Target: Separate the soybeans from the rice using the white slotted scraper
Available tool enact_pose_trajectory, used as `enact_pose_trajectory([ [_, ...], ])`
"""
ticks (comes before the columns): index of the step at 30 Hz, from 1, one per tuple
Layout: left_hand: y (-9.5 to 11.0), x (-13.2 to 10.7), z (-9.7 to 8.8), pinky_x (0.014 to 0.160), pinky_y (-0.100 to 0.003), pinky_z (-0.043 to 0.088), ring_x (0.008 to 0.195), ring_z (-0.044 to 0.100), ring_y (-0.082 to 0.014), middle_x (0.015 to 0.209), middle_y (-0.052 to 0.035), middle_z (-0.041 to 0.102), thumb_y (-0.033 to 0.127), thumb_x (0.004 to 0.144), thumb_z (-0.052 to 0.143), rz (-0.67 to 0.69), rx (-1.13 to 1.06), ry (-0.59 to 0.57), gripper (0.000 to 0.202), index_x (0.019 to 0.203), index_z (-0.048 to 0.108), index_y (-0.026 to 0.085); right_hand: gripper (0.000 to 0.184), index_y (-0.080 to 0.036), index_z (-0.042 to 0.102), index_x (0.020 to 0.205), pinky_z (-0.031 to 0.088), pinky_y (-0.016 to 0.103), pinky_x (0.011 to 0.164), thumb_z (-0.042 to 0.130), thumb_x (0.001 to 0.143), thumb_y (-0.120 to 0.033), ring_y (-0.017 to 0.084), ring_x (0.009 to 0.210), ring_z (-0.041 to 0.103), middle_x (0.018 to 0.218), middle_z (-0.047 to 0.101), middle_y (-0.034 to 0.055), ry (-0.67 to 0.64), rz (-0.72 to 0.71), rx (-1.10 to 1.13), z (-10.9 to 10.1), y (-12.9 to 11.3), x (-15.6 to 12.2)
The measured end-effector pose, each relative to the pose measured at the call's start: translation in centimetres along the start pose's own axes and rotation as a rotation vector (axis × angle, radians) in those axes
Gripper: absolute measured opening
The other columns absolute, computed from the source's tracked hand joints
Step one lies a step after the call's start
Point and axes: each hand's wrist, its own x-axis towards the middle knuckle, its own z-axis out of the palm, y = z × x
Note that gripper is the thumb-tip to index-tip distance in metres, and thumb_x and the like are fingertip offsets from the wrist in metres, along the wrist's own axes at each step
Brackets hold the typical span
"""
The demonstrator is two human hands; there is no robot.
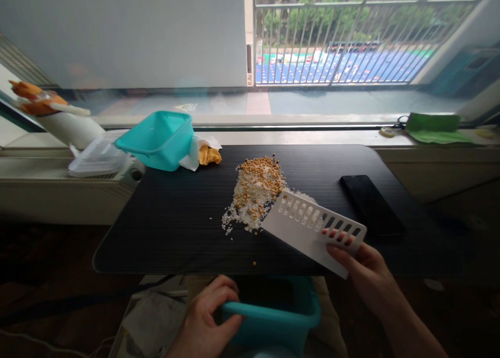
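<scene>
My right hand (363, 267) grips a white slotted plastic board (300, 233) by its right end, thumb on top. The board is tilted, and its far left corner meets a pile of white rice grains (250, 194) mixed with yellow soybeans (261, 168) on the dark table. More rice (308, 197) lies behind the slots. Below the table's front edge, my left hand (214, 314) is closed on the rim of a teal plastic bin (273, 316). The bin's inside is dark, so its contents cannot be made out. One loose soybean (254, 263) lies near the front edge.
A second teal bin (160, 142) stands at the back left of the black table (164, 243), beside a crumpled yellow cloth (210, 155). A black phone (371, 204) lies at the right. Clear plastic lids (101, 155) and a green cloth (433, 126) are on the sill.
</scene>
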Motion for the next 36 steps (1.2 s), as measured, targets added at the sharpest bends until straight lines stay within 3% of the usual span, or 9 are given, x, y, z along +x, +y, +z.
enact_pose_trajectory([
  [6,0.1,0.0,0.0,0.069,-0.019,0.049,0.076,0.068,-0.0168,0.08,-0.0006,0.066,0.003,0.068,0.059,-0.03,-0.02,0.008,0.018,0.064,0.066,0.02,0.033,-0.027,0.081,0.09,0.046,0.044,0.102,0.084,0.064,-0.048,0.033,0.109,0.066,0.102,0.079,0.0053,-0.07,-0.039,-0.059,0.0,-0.1,-0.2],
  [12,0.2,0.0,-0.1,0.069,-0.02,0.049,0.077,0.068,-0.0177,0.08,-0.0012,0.066,0.004,0.067,0.06,-0.051,-0.035,0.006,0.017,0.063,0.066,0.019,0.029,-0.026,0.081,0.09,0.05,0.042,0.098,0.078,0.072,-0.049,0.031,0.103,0.069,0.098,0.079,0.0058,-0.224,-0.156,-0.165,1.2,0.2,0.2],
  [16,0.2,0.1,-0.1,0.067,-0.02,0.049,0.075,0.068,-0.0171,0.079,-0.001,0.065,0.003,0.066,0.058,-0.024,-0.056,0.012,0.018,0.063,0.065,0.019,0.025,-0.026,0.081,0.094,0.056,0.038,0.089,0.075,0.077,-0.044,0.029,0.097,0.072,0.099,0.08,0.0066,-0.412,-0.073,-0.206,0.1,-0.2,-0.4],
  [18,0.2,0.2,0.0,0.066,-0.02,0.049,0.073,0.067,-0.0167,0.077,-0.0009,0.065,0.003,0.068,0.057,0.013,-0.071,0.007,0.018,0.062,0.064,0.019,0.026,-0.027,0.081,0.095,0.058,0.037,0.085,0.076,0.077,-0.044,0.028,0.092,0.074,0.098,0.08,0.0066,-0.435,-0.003,-0.2,-0.8,-0.5,-0.9],
  [22,0.1,0.2,0.0,0.066,-0.02,0.049,0.072,0.068,-0.0164,0.077,-0.0008,0.066,0.004,0.068,0.059,0.025,-0.051,0.012,0.018,0.062,0.064,0.019,0.028,-0.028,0.082,0.09,0.057,0.036,0.088,0.081,0.07,-0.047,0.029,0.096,0.073,0.097,0.08,0.005,-0.238,-0.008,-0.154,-1.7,-1.0,-1.2],
  [26,0.0,0.1,0.0,0.068,-0.019,0.049,0.076,0.069,-0.0167,0.08,-0.0009,0.067,0.002,0.066,0.06,0.001,-0.018,0.017,0.018,0.064,0.066,0.019,0.037,-0.026,0.081,0.09,0.05,0.044,0.098,0.084,0.063,-0.05,0.033,0.105,0.069,0.102,0.079,0.0058,0.016,-0.077,-0.099,-0.7,-1.0,0.1],
  [31,0.2,0.1,-0.1,0.069,-0.018,0.05,0.077,0.069,-0.0165,0.08,-0.0008,0.068,0.003,0.067,0.059,-0.002,-0.009,0.009,0.018,0.063,0.066,0.02,0.04,-0.024,0.079,0.091,0.048,0.046,0.101,0.085,0.061,-0.05,0.035,0.109,0.067,0.103,0.079,0.005,0.104,-0.156,-0.088,0.8,-1.3,1.6],
  [36,0.1,0.1,-0.1,0.069,-0.019,0.051,0.077,0.068,-0.0169,0.08,-0.0007,0.068,0.005,0.067,0.059,0.003,-0.023,0.005,0.017,0.063,0.065,0.02,0.032,-0.027,0.078,0.093,0.051,0.044,0.099,0.082,0.066,-0.043,0.033,0.109,0.067,0.103,0.079,0.0015,0.261,-0.154,-0.13,-0.8,-1.9,1.5],
])
